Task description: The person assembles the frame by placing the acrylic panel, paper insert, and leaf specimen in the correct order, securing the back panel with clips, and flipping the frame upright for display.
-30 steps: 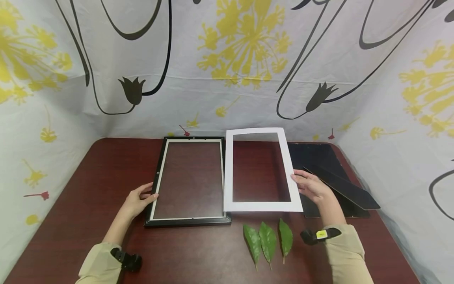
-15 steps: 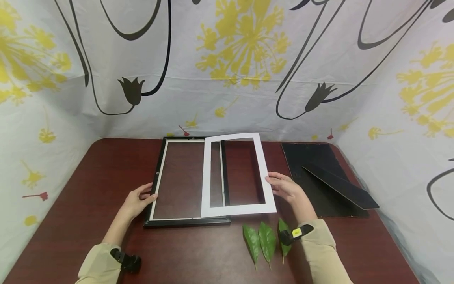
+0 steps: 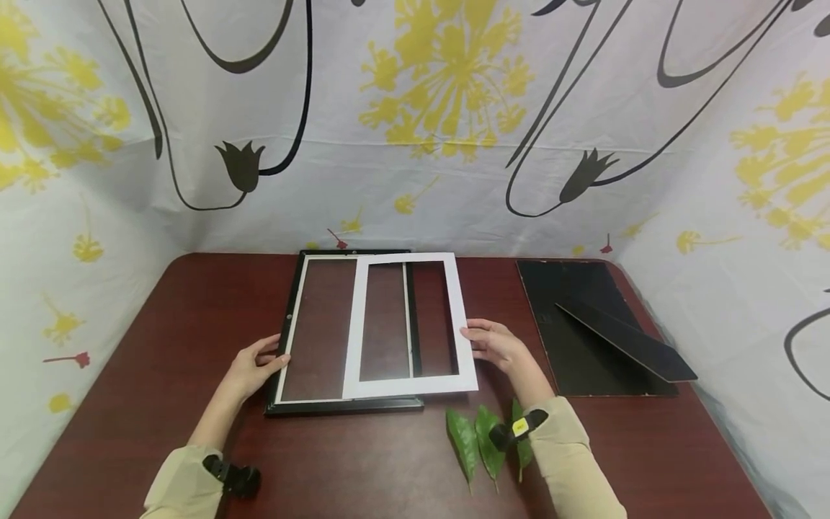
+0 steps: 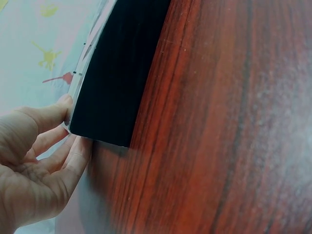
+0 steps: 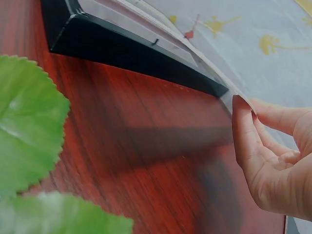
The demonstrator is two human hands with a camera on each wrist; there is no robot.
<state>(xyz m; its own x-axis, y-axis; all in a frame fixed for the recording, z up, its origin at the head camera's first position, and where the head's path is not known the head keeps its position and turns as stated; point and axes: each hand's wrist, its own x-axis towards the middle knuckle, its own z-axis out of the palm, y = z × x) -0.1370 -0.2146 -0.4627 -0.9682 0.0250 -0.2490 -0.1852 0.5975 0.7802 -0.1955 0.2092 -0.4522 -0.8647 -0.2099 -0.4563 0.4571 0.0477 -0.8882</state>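
A black picture frame (image 3: 324,409) with a pale inner lip lies on the dark red table. My left hand (image 3: 249,371) grips its left side, thumb on the upper edge and fingers at the outer side, as the left wrist view shows on the frame's black side (image 4: 117,78). A white picture mat (image 3: 408,388) with a rectangular window overlaps the frame's right half, slightly tilted. Its right edge is pinched between thumb and fingers of my right hand (image 3: 499,347). In the right wrist view the mat (image 5: 209,63) rises past the frame's rail (image 5: 131,53) at the pinching fingers.
Three green leaves (image 3: 462,443) lie in front of the frame, partly under the right wrist's camera. At the right is a black backing board (image 3: 564,360) with its stand flap (image 3: 625,342) raised. A patterned cloth (image 3: 415,194) hangs behind the table (image 3: 214,303).
My right hand has carried the white mat leftward from beside the frame to over its right half, baring the backing board's left part. The left hand and frame stay in place.
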